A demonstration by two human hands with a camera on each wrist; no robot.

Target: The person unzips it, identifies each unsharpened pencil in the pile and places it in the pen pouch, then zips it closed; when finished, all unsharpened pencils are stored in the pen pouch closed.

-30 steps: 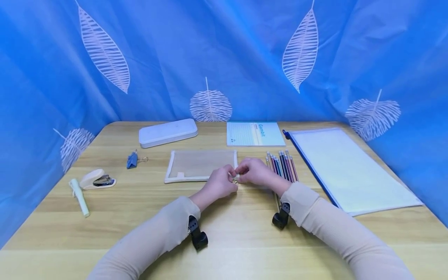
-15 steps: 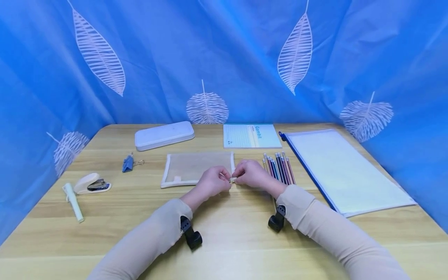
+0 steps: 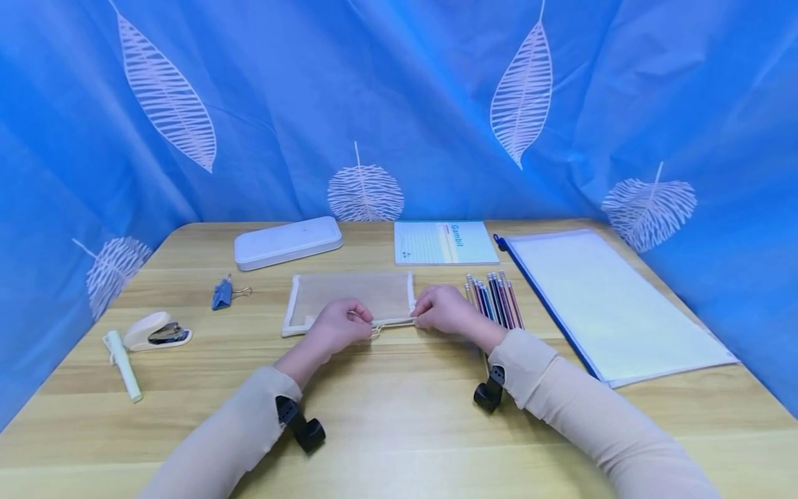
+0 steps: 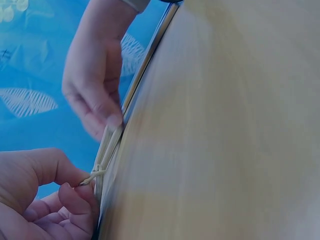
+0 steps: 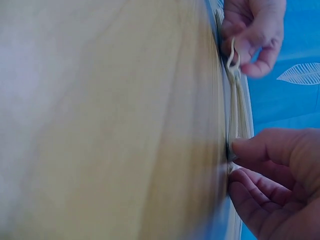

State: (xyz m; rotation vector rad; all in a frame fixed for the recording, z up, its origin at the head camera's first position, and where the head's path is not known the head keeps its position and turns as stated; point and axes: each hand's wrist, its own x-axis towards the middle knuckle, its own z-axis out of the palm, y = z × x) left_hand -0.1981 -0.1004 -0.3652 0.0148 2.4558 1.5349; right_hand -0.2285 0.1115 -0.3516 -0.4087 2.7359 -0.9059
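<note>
1 white, blue-edged folder (image 3: 614, 305) lying R of R hand (image 3: 445, 308); R pinching 1 white-rimmed mesh pouch (image 3: 349, 291) just beyond. Farther beyond: 1 white oblong case (image 3: 288, 242) sitting. R wrist (image 3: 491, 337) part-blocking slim pencils (image 3: 501, 301), no. unclear. L of L hand (image 3: 337, 324): 1 white stapler (image 3: 147, 330), 1 blue clip (image 3: 222, 294) lying. L pinching pouch's cream cord pull (image 4: 95, 174).

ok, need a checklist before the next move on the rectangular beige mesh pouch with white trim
1. Left hand pinching the thin cream cord zip pull: ok.
2. Right hand holding the near right corner of the rectangular beige mesh pouch with white trim: ok.
3. Zip edges parted between the hands: ok.
4. Pull at the pouch's left end: not ok, only partway along.
5. Slim multicoloured pencils apart from the pouch: ok, lying to its right.
6. Pencil count: cannot tell, partly covered.
</note>
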